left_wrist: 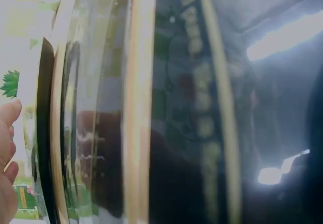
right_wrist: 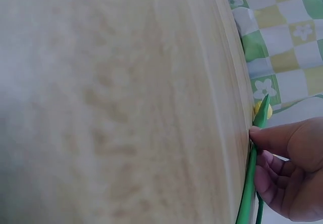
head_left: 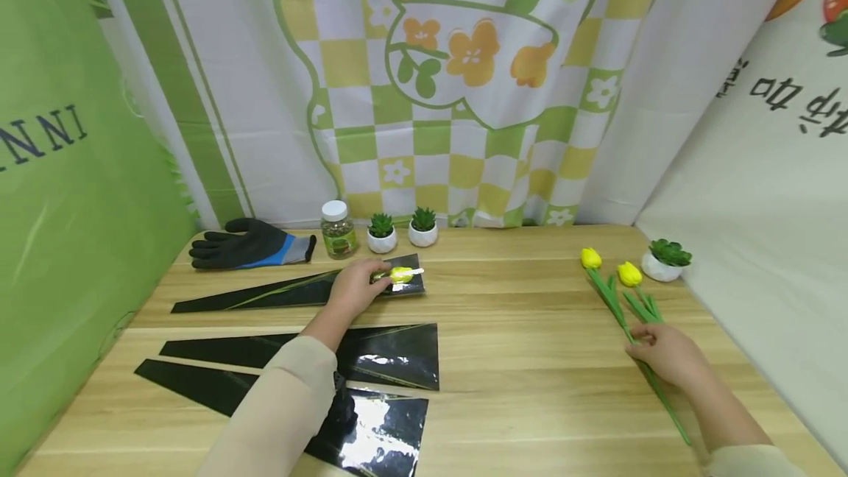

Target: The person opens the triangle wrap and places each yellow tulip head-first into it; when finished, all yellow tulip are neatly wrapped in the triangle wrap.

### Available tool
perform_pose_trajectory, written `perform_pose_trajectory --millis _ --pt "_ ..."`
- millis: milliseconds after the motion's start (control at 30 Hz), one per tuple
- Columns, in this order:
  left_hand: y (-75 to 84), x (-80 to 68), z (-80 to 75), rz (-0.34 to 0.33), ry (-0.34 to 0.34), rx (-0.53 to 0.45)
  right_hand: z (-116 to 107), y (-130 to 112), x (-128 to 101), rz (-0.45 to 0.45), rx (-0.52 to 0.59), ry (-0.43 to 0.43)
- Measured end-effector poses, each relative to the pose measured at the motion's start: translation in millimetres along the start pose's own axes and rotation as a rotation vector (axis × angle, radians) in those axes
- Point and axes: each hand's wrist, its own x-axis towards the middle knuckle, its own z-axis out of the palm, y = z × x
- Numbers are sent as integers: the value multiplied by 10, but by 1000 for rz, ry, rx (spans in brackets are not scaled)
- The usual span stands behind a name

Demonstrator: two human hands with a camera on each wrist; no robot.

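My left hand (head_left: pixel 358 287) rests at the wide end of the farthest black flower sleeve (head_left: pixel 285 293), fingers beside a glossy yellow tulip head (head_left: pixel 402 275). In the left wrist view the fingers (left_wrist: pixel 7 148) show only at the left edge; what they touch is out of sight. My right hand (head_left: pixel 665 355) pinches the green stem of a yellow tulip (head_left: pixel 591 258) between thumb and fingers, its head pointing away. A second yellow tulip (head_left: pixel 629 274) lies just to its right, its stem partly hidden by the hand. The right wrist view shows the pinched green stem (right_wrist: pixel 247 193) close up.
Two more black sleeves (head_left: pixel 397 355) (head_left: pixel 391 433) lie nearer me on the wooden table (head_left: pixel 517 359). Along the back are a black and blue glove (head_left: pixel 248 245), a white-lidded jar (head_left: pixel 339 232) and two small potted succulents (head_left: pixel 381 232) (head_left: pixel 422 227); another succulent (head_left: pixel 665 260) stands back right.
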Motion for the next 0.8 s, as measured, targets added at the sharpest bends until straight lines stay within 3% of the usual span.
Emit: perform_pose_trajectory --millis 200,500,633,800 --pt "61 -97 -37 42 11 -59 23 33 29 -8 20 -4" --pt "189 -399 -6 155 51 -224 57 -32 43 -19 80 12" --pt "251 -549 -2 175 2 -271 89 -135 51 -29 185 6" --pt "284 -693 13 189 -137 -237 144 -331 76 -57 328 -17"
